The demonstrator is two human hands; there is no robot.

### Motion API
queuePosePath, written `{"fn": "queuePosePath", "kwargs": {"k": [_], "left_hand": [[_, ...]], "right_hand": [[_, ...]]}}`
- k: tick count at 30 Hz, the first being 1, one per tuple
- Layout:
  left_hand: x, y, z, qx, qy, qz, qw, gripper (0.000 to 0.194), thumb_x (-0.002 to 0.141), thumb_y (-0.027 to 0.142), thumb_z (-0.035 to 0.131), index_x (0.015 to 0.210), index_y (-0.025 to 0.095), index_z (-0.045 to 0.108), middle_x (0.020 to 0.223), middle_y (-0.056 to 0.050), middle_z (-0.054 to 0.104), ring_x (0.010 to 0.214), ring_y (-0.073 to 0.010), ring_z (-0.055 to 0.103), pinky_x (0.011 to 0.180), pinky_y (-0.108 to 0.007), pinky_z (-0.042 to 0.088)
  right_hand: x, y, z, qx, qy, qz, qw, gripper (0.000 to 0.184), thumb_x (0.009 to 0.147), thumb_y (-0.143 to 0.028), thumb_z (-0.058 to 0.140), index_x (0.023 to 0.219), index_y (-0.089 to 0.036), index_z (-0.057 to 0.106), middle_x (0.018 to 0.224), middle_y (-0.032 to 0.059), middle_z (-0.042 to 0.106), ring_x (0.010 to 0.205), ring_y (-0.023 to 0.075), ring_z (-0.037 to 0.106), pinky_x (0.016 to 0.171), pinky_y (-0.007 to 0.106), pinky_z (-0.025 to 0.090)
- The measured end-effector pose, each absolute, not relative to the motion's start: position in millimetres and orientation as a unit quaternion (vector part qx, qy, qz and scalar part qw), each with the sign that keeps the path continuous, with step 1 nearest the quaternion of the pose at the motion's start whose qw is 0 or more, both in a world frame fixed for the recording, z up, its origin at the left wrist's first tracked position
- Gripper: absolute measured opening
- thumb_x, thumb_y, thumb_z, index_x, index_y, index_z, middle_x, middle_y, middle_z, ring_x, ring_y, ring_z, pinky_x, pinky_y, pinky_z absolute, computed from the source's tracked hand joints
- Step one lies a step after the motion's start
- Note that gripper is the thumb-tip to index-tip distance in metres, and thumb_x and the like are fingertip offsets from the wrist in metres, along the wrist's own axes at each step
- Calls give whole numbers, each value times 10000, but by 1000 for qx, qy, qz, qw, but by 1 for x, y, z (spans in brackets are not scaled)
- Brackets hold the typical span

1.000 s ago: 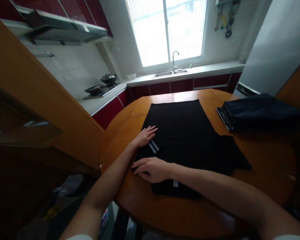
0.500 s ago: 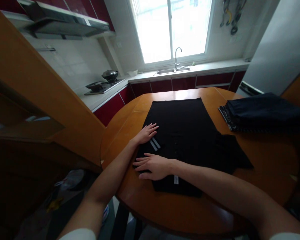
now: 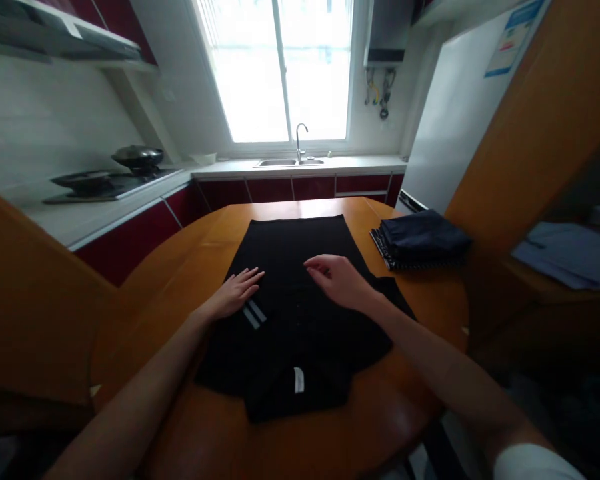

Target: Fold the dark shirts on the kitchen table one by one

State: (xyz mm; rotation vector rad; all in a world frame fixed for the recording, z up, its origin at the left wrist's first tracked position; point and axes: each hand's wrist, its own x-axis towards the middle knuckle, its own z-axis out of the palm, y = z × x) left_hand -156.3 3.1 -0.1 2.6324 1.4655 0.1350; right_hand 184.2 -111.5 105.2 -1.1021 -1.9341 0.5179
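Observation:
A black collared shirt (image 3: 285,247) lies flat on the round wooden table, its collar and white neck label (image 3: 299,380) towards me. My left hand (image 3: 237,292) rests spread and flat on the shirt's left side, beside two pale stripes (image 3: 254,313) on the fabric. Over the middle of the shirt is my right hand (image 3: 337,277), its fingers bent and drawn together with nothing visible in them. The shirt's right sleeve (image 3: 395,293) sticks out beyond my right forearm, which covers part of the cloth.
A stack of folded dark clothes (image 3: 423,237) sits at the right side of the wooden table (image 3: 205,250). Behind it stand a counter with a sink (image 3: 280,162), a stove with a pan (image 3: 137,158) and a pale fridge (image 3: 460,113). Light-coloured cloth (image 3: 570,253) lies far right.
My right hand has left the shirt's near left edge and moved right and away from me, its fingers drawing together. My left hand stays on the shirt. The view has turned right.

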Motion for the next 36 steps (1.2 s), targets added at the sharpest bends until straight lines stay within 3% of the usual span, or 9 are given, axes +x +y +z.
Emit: {"fn": "queuePosePath", "kwargs": {"k": [3,7,11,15,18,24,31,36], "left_hand": [[-157,5,0,870,487,42,61,611,1015,537,218,1545,267,356,1627,-53,266,1506,-310,209,1183,-566,202],[-159,9,-3,869,488,42,64,612,1008,540,229,1545,275,353,1628,-46,258,1506,-304,212,1184,-554,210],[-162,13,-6,870,487,40,62,625,1003,567,216,1546,288,348,1631,-27,255,1508,-296,207,1187,-538,216],[-164,17,-10,871,486,35,59,657,995,602,189,1549,285,346,1632,-21,258,1509,-299,203,1196,-529,201],[-165,19,-11,873,484,40,52,650,993,608,192,1545,302,352,1629,-10,269,1504,-301,220,1192,-524,219],[-161,15,-7,873,484,45,34,631,998,574,213,1529,285,392,1609,-29,318,1489,-307,264,1170,-530,270],[-157,11,-2,871,488,39,47,679,987,620,168,1533,279,384,1618,-32,300,1495,-306,249,1168,-523,269],[-159,13,-3,870,489,33,52,638,996,563,209,1537,269,375,1624,-41,283,1501,-303,227,1177,-532,251]], "right_hand": [[254,-89,87,-560,-702,206,389,154,855,-200,628,927,-141,751,776,56,731,676,154,662,630,253,494],[318,-74,64,-635,-623,264,373,124,824,-169,637,848,-106,741,732,68,727,608,145,646,584,243,498],[339,-69,48,-661,-620,257,335,128,775,-172,719,881,-107,748,839,97,755,749,182,695,701,264,537],[341,-66,41,-633,-640,308,308,301,772,-147,737,1071,-106,723,1067,133,746,922,198,708,831,284,545],[345,-66,38,-661,-649,270,263,371,776,-164,748,1141,-112,706,1140,143,720,985,207,695,860,277,534],[354,-63,31,-720,-637,233,149,422,764,-153,748,1179,-98,700,1080,147,734,944,229,702,831,275,523],[358,-61,31,-722,-631,246,142,336,688,-152,781,1020,-117,748,1072,116,742,980,230,697,826,250,517],[367,-68,36,-701,-635,294,139,376,668,-145,773,1041,-106,737,1025,94,751,930,212,694,765,225,517]]}}
